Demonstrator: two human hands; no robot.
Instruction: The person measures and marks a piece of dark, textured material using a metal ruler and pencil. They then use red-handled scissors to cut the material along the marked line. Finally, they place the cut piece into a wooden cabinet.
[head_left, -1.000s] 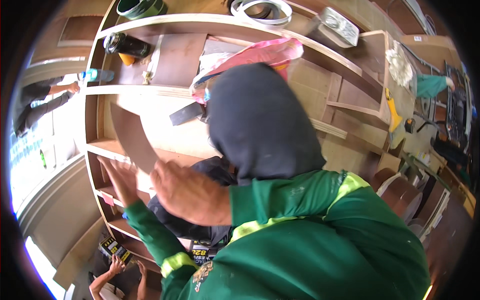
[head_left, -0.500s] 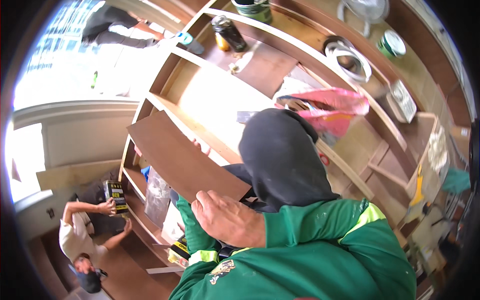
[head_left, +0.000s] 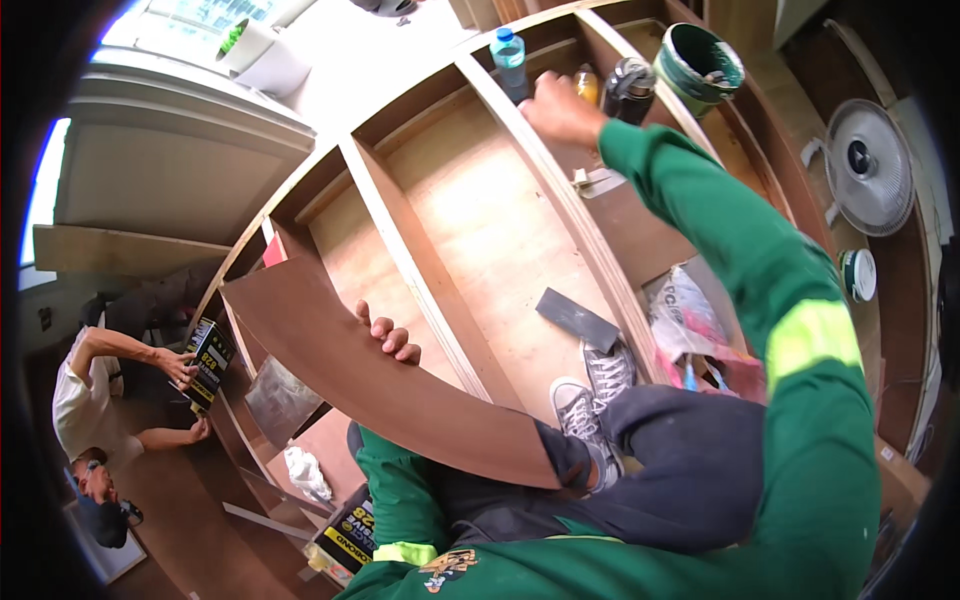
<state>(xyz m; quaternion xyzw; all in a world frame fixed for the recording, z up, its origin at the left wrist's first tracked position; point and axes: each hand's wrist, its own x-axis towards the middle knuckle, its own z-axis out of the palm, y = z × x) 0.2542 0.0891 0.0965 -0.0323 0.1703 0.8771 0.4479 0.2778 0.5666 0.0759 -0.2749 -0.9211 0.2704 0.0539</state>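
Observation:
My left hand (head_left: 388,335) grips the edge of a curved brown laminate strip (head_left: 390,405). Its fingertips curl over the upper edge; the palm is hidden behind. The strip slants across my lap, its lower end by my shin. Stretched out ahead, my right hand (head_left: 562,110) is over a wooden divider. Its fingers bend down and are partly hidden and blurred, so I cannot tell whether they hold anything. Close by it stand a blue-capped water bottle (head_left: 510,62), a small bottle of amber liquid (head_left: 586,84) and a dark jar (head_left: 629,92).
A curved wooden frame (head_left: 465,70) with divided bays surrounds my legs. A grey rectangular piece (head_left: 578,320) lies by my shoes. A green bucket (head_left: 697,68), a fan (head_left: 868,165) and a pink-and-clear plastic bag (head_left: 700,345) are at right. At left a co-worker holds a rectangular can (head_left: 208,366).
My right hand has left the strip's lower end and reached forward to the bottles. The left hand still holds the strip. My view has shifted, bringing my shoes and the fan into sight.

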